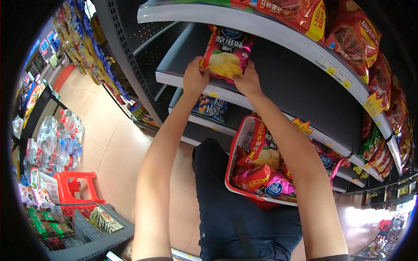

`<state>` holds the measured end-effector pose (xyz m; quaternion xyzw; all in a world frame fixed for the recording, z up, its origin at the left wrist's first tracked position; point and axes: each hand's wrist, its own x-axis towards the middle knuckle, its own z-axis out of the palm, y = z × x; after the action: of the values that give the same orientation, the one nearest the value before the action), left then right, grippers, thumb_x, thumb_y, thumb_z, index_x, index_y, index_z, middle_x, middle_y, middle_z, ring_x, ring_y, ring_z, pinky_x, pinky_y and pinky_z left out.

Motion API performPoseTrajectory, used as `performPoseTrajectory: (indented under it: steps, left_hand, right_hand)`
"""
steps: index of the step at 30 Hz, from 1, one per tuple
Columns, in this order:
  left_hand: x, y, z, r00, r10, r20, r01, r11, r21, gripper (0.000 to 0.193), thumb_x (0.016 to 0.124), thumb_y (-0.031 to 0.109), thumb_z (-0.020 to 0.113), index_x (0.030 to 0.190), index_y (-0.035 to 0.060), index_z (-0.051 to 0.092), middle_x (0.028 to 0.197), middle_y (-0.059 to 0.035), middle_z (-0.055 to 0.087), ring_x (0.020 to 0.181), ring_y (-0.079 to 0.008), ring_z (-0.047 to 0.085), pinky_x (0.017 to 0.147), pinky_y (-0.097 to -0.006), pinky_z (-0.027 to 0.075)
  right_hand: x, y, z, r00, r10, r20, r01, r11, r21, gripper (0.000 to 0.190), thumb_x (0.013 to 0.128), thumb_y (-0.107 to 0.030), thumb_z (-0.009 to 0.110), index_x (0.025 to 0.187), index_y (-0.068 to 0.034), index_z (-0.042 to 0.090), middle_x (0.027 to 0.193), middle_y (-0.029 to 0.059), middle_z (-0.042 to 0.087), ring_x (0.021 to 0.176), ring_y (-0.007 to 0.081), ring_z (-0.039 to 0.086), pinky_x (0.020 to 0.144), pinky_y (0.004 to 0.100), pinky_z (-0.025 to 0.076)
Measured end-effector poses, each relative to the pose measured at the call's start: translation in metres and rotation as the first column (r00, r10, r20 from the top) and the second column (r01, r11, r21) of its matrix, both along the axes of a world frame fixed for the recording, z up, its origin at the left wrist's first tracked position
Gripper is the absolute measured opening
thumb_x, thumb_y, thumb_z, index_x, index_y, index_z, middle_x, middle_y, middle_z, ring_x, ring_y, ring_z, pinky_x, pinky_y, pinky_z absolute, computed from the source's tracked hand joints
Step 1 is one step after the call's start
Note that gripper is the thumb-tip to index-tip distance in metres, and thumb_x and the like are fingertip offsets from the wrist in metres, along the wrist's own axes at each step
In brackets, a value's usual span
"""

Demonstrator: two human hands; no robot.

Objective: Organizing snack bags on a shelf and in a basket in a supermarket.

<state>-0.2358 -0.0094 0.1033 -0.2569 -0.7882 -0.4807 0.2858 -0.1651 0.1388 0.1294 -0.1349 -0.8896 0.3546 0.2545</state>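
Observation:
A red and pink bag of potato chips [227, 53] stands near the left end of a dark metal shelf [294, 75], its printed front facing me. My left hand [195, 76] grips its lower left side, and my right hand [248, 80] grips the lower right side. Whether the bag's weight rests on the shelf cannot be told. Below my right forearm, a red and white plastic basket [231, 163] sits by my lap, filled with several more chip bags [261, 186] of the same kind. My forearm hides part of the basket.
Red Lay's bags [354, 36] line the shelf above, behind a white price rail [261, 24]. A blue snack bag [210, 107] sits on the shelf below. On the left are a red plastic stool [78, 186], bottled water [62, 143], a wire-fronted display rack [81, 228] and hanging snack packs [88, 42].

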Motion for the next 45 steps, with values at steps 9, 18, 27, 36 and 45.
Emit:
performPoseTrajectory:
  steps: [9,18,27,36,45]
  left_hand:
    - [0.028,0.017,-0.001,0.992,-0.128,-0.017,0.129,0.992,0.006,0.037,0.066,0.0,0.057,0.101,0.0006,0.047,0.091,-0.02,0.053,0.086,-0.0361,0.051,0.075,-0.0367,0.042]
    - [0.077,0.023,-0.022,0.996,-0.078,-0.049,0.085,0.981,0.172,0.054,0.068,0.008,0.062,0.114,-0.0028,0.036,0.111,-0.0203,0.041,0.103,-0.0322,0.04,0.089,-0.0363,0.031]
    - [0.19,0.006,-0.016,0.542,-0.551,0.634,0.496,0.819,0.288,0.052,0.066,0.023,0.069,0.107,-0.0014,0.047,0.105,-0.0122,0.05,0.1,-0.0188,0.046,0.085,-0.0288,0.035]
    - [0.263,0.042,-0.019,0.125,-0.378,0.917,0.823,0.556,0.117,0.09,0.045,0.019,0.081,0.121,0.0029,0.034,0.111,-0.0119,0.049,0.104,-0.0193,0.046,0.089,-0.0281,0.036]
    - [0.27,0.039,-0.043,0.316,-0.469,0.825,0.75,0.656,0.086,0.072,0.047,0.012,0.079,0.109,0.001,0.046,0.102,-0.0112,0.056,0.095,-0.0194,0.053,0.083,-0.0293,0.041]
  right_hand:
    - [0.036,0.031,0.002,0.999,0.033,0.002,-0.033,0.998,0.045,0.067,0.065,-0.017,0.063,0.118,0.006,0.029,0.109,0.0289,0.045,0.104,0.0389,0.044,0.088,0.0356,0.037]
    - [0.111,0.075,0.016,0.992,0.124,-0.019,-0.121,0.987,0.108,0.074,0.065,-0.037,0.067,0.12,0.0,0.033,0.111,0.0218,0.045,0.106,0.0326,0.043,0.088,0.0349,0.037]
    - [0.285,0.095,0.048,0.897,0.264,0.354,-0.268,0.963,-0.039,0.052,0.074,-0.028,0.06,0.116,-0.004,0.042,0.115,0.015,0.046,0.11,0.0249,0.042,0.092,0.033,0.033]
    - [0.351,0.083,0.001,0.993,-0.121,-0.015,0.082,0.752,-0.654,0.029,0.077,-0.006,0.057,0.105,0.0,0.05,0.085,0.0046,0.057,0.081,0.0096,0.053,0.072,0.0206,0.042]
    - [0.354,0.09,-0.025,0.968,-0.23,-0.099,0.086,0.678,-0.73,0.025,0.078,-0.005,0.056,0.103,0.0,0.051,0.081,0.0024,0.056,0.076,0.0084,0.053,0.067,0.0195,0.042]
